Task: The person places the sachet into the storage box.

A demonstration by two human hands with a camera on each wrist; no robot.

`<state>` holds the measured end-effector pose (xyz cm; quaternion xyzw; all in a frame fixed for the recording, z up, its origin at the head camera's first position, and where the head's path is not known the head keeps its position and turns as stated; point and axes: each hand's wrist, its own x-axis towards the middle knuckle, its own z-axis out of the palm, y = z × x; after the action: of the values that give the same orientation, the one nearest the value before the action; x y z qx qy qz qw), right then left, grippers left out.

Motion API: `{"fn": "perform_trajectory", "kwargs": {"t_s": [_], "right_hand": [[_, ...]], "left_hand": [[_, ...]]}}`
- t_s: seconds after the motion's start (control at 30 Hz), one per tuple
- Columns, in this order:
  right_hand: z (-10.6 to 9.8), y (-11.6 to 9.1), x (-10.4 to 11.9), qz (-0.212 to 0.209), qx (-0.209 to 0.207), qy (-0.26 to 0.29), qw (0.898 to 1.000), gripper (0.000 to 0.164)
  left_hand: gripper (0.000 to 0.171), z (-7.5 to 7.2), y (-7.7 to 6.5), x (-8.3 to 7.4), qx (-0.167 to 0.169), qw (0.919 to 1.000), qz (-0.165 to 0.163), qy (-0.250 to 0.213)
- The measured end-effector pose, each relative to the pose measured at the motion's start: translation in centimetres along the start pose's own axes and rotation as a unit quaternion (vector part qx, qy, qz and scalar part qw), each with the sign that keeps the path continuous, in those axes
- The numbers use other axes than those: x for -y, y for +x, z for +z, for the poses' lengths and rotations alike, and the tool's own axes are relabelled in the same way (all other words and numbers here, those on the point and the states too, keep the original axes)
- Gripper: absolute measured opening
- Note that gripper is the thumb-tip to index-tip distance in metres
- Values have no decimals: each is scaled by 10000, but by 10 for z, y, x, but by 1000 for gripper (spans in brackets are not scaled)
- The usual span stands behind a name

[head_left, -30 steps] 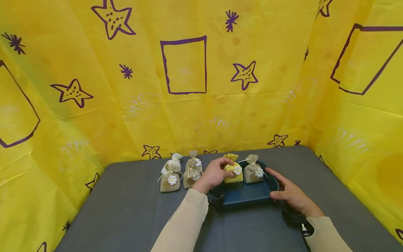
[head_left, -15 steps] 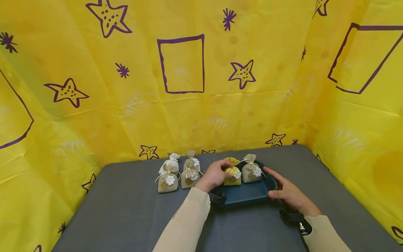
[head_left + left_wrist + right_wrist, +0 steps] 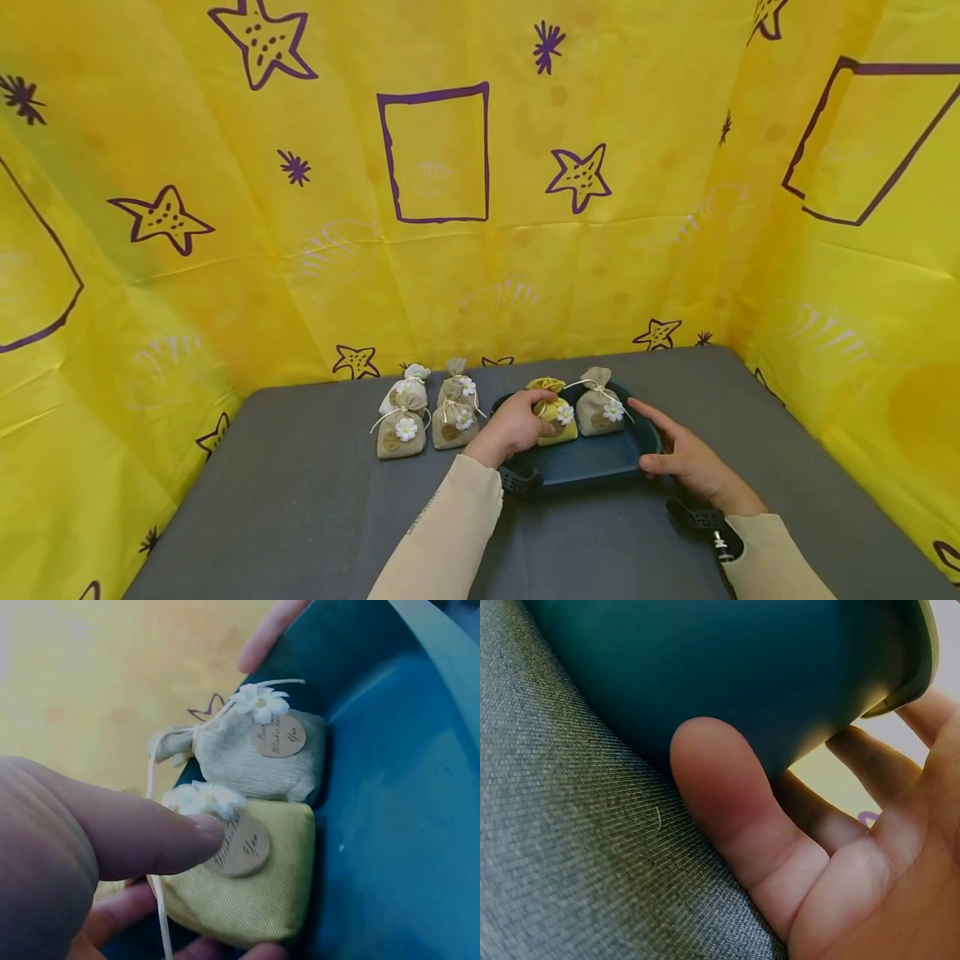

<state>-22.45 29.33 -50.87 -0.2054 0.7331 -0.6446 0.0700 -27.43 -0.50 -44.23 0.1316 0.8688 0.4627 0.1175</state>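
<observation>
My left hand (image 3: pixel 516 427) pinches a small yellow drawstring pouch (image 3: pixel 281 896) with thumb and fingers. A white flower and a round paper tag decorate its front. It stands inside a dark blue tray (image 3: pixel 600 463), close against a beige drawstring pouch (image 3: pixel 596 414) with the same trim. In the left wrist view, the thumb lies over the yellow pouch's tag, and other fingertips show under its side. My right hand (image 3: pixel 693 462) rests at the tray's right end with fairly straight fingers. The right wrist view has its thumb (image 3: pixel 720 787) against the outer wall; some fingers are partly hidden behind the tray.
Left of the tray, several pouches stand in a cluster: a white pouch (image 3: pixel 396 395) behind a beige one (image 3: pixel 401 435), and further beige pouches (image 3: pixel 453 425) beside them. A grey cloth (image 3: pixel 300 500) covers the table. Yellow printed curtains (image 3: pixel 435 275) enclose the back and sides.
The yellow pouch has come down slightly and now sits lower in the tray beside the beige one, still held by the left hand. The right hand stays at the tray's end.
</observation>
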Motion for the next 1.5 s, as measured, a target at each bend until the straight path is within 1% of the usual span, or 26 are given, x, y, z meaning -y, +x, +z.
{"fn": "perform_trajectory", "kwargs": {"t_s": [0.1, 0.17, 0.3, 0.33, 0.4, 0.57, 0.63, 0.67, 0.77, 0.9, 1.03, 1.13, 1.23, 1.3, 1.4, 1.5], "right_hand": [[0, 0, 0, -8, 17, 36, 10000, 84], [1, -1, 1, 2, 22, 81, 10000, 85], [3, 0, 3, 29, 52, 168, 9998, 85], [3, 1, 3, 27, 59, 174, 9998, 85], [3, 1, 3, 29, 73, 174, 9998, 85], [4, 2, 3, 46, 72, 140, 9999, 84], [5, 2, 4, 57, 70, 129, 9999, 83], [5, 2, 4, 60, 73, 127, 9999, 83], [5, 2, 5, 79, 96, 153, 9998, 84], [5, 2, 7, 91, 85, 94, 9999, 84], [5, 2, 7, 107, 51, -2, 9999, 83], [5, 2, 7, 91, 41, -39, 9999, 83], [5, 1, 6, 93, 59, -10, 9999, 82], [5, 1, 5, 113, 61, 21, 9999, 82], [4, -1, 5, 120, 47, 66, 9999, 82], [3, -2, 6, 106, 37, 83, 9999, 83]], "left_hand": [[53, 2, 0, 2, 113, 9991, 31, -399], [53, 3, 1, 3, 218, 9971, 17, -735], [52, 1, 0, 5, 319, 9940, 1, -1049], [51, 0, -1, 5, 330, 9939, -14, -1048], [50, -1, -3, 3, 295, 9955, -14, -902], [49, -8, -13, -7, 158, 9996, 24, -211], [48, -12, -18, -9, 125, 9999, 62, -26], [48, -14, -20, -10, 133, 9999, 47, -42], [48, -20, -30, -9, 225, 9992, 5, -330], [49, -27, -44, -7, 420, 9942, -12, -991], [49, -36, -59, -7, 479, 9908, 138, -1262], [47, -43, -72, -4, 467, 9904, 224, -1280], [44, -52, -84, 2, 353, 9892, 313, -1391], [43, -59, -92, 8, 180, 9881, 395, -1479], [41, -72, -104, 17, -91, 9864, 492, -1566], [42, -87, -114, 25, -216, 9849, 486, -1647]]}}
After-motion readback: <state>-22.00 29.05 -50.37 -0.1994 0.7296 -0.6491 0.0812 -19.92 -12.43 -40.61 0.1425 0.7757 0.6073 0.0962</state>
